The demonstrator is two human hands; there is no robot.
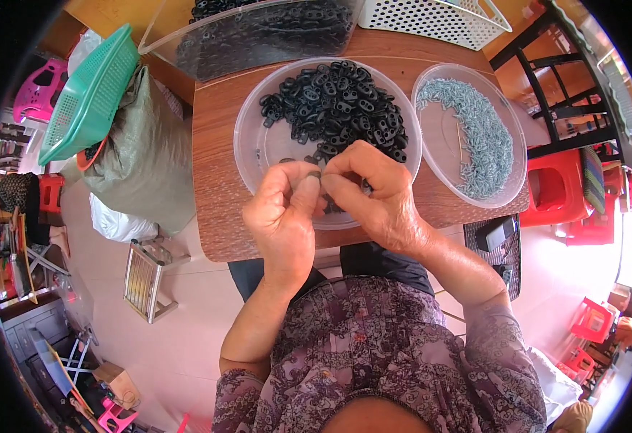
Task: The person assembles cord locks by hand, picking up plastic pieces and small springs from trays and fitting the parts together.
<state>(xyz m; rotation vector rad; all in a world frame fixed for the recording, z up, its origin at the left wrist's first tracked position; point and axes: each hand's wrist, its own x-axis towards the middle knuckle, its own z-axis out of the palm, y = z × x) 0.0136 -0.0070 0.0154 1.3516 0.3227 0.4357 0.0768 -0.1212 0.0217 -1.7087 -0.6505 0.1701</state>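
My left hand (287,216) is closed, its thumb and fingers pinching a small black part (314,174) that is mostly hidden. Touching or nearly touching it are the fingertips of my right hand (377,191), also pinched together; what they hold is too small to make out. Both hands are over the near side of a round clear plastic tub (247,137). Inside that tub lies a heap of black oval parts with two holes (337,97). To the right, a second round clear tub (446,184) holds many small silvery-blue screw-like pieces (485,137) and a thin stick (460,144).
A clear bin (258,43) of black parts and a white perforated basket (424,25) stand along the brown table's (218,216) back. Left are a green basket (88,101) and a stuffed sack (146,159). Red stools (554,187) and a black rack (568,108) stand right.
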